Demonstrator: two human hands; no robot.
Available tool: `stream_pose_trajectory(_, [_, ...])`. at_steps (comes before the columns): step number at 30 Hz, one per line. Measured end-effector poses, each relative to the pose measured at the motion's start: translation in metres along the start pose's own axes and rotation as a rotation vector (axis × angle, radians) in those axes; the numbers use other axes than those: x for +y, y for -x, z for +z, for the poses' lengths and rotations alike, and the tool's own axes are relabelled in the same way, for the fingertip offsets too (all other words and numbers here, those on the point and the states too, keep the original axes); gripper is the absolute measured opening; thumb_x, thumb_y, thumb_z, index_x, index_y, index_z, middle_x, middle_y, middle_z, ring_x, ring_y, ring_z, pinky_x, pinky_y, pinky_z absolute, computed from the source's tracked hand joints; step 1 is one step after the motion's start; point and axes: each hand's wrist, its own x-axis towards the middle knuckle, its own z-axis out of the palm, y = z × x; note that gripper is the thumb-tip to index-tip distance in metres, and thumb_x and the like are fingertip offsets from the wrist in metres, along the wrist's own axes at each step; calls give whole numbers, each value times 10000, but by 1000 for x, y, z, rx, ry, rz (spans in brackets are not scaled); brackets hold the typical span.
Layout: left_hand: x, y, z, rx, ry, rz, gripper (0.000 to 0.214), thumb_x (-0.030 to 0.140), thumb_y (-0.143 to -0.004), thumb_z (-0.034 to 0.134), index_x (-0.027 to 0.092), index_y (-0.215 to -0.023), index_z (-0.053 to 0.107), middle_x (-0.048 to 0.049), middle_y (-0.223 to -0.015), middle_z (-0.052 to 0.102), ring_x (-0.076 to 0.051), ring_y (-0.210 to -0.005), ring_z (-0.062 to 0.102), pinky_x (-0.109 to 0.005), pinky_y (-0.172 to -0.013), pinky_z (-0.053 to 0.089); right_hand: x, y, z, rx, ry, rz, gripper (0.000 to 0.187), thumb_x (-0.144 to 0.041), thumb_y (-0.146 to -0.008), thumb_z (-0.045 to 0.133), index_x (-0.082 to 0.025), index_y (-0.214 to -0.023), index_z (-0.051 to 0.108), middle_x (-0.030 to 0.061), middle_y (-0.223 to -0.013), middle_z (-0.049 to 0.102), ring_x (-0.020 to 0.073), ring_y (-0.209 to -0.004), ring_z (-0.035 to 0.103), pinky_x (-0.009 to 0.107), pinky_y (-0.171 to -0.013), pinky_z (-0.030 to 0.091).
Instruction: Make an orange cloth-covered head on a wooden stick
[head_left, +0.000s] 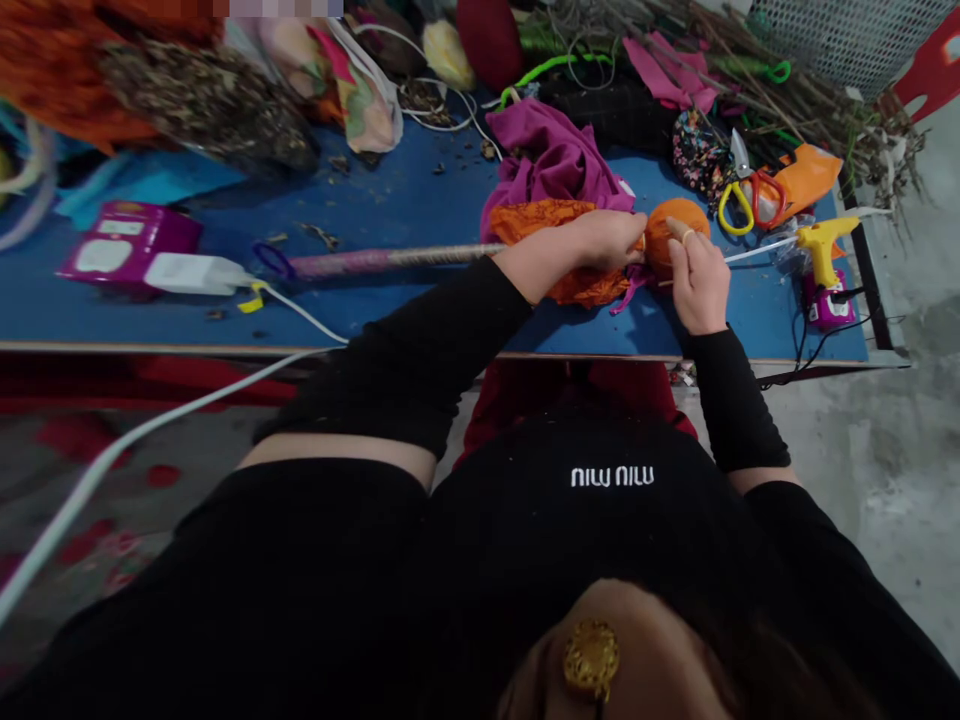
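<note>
1. Head view: the left hand (619, 238) is bent over the edge of the orange cloth (536, 220), beside the ball (659, 232); its fingertips are hidden, so I cannot tell what it pinches.
2. The right hand (701, 275) touches the ball's right side, fingers bent; I cannot tell how firmly they press.
3. The ball is above the desk (112, 320), between both hands.
4. A wrapped stick (442, 256) runs leftward from the orange cloth; purple cloth (551, 165) lies just behind.
5. Scissors (740, 158) and a glue gun (821, 258) lie to the right.
</note>
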Motion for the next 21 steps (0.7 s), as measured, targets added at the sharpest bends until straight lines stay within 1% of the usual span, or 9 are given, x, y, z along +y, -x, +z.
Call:
stream_pose_trajectory(4, [3, 0, -2, 3, 3, -12, 570, 398, -979, 524, 113, -1472, 505, -173, -1347, 665, -329, -1246, 643, -358, -1018, 480, -8, 29, -16, 92, -204, -41, 616, -503, -1107, 209, -217, -1050, 751, 68, -879, 726, 199, -863, 717, 389, -871, 578])
stream_pose_trajectory(8, [1, -2, -3, 26, 17, -1, 515, 375, -973, 560, 121, -1420, 557, -171, -1327, 687, -305, -1215, 660, -331, -991, 491, -6, 59, -41, -59, -9, -370, 469, -504, -1032, 444, -225, -777, 721, 104, -1122, 772, 279, -1196, 715, 449, -984, 552])
stream_pose_trajectory(10, [-2, -1, -4, 56, 7, -4, 481, 351, -974, 572, 130, -1402, 571, -170, -1324, 691, -297, -1222, 662, -314, -985, 489, 0, 70, -53, 25, 83, -443, 496, -582, -984, 492, -227, -679, 654, 101, -1125, 773, 313, -1187, 719, 502, -1010, 532])
stream_pose_trajectory(11, [-3, 1, -5, 74, -3, -6, 468, 338, -975, 578, 134, -1396, 572, -170, -1324, 694, -295, -1226, 664, -310, -981, 489, 4, 73, -59, 144, 118, -394, 533, -610, -981, 472, -226, -640, 612, 105, -1072, 770, 314, -1112, 735, 526, -997, 528])
stream_pose_trajectory(13, [-4, 7, -6, 111, -38, -27, 452, 317, -982, 578, 126, -1392, 563, -184, -1319, 700, -305, -1222, 675, -317, -967, 495, 11, 70, -65, 463, 163, -152, 561, -613, -1006, 400, -232, -629, 566, 117, -952, 731, 299, -975, 727, 558, -964, 528])
stream_pose_trajectory(15, [-4, 15, -7, 115, -82, -46, 446, 314, -1003, 558, 100, -1394, 548, -211, -1305, 708, -327, -1208, 691, -339, -945, 507, 15, 55, -64, 664, 151, 101, 509, -595, -1026, 387, -235, -744, 613, 123, -932, 688, 293, -980, 695, 565, -966, 532])
stream_pose_trajectory(17, [-2, 23, -5, 98, -122, -53, 442, 326, -1026, 525, 74, -1389, 539, -234, -1285, 714, -349, -1191, 706, -359, -920, 519, 16, 31, -54, 606, 73, 204, 486, -633, -1017, 420, -216, -981, 667, 131, -1033, 684, 288, -1076, 673, 551, -996, 538])
stream_pose_trajectory(19, [1, 28, -3, 93, -147, -51, 436, 327, -1036, 502, 65, -1382, 539, -241, -1273, 719, -360, -1185, 714, -366, -904, 529, 13, 2, -36, 363, -15, 195, 580, -690, -1006, 409, -206, -1239, 627, 144, -1211, 674, 269, -1167, 658, 527, -1037, 536])
stream_pose_trajectory(21, [2, 28, 1, 108, -159, -46, 440, 315, -1038, 486, 57, -1390, 534, -245, -1268, 720, -360, -1179, 720, -367, -897, 537, 8, -25, -14, 157, -52, 194, 681, -740, -987, 405, -202, -1377, 556, 162, -1346, 631, 269, -1254, 629, 527, -1094, 511])
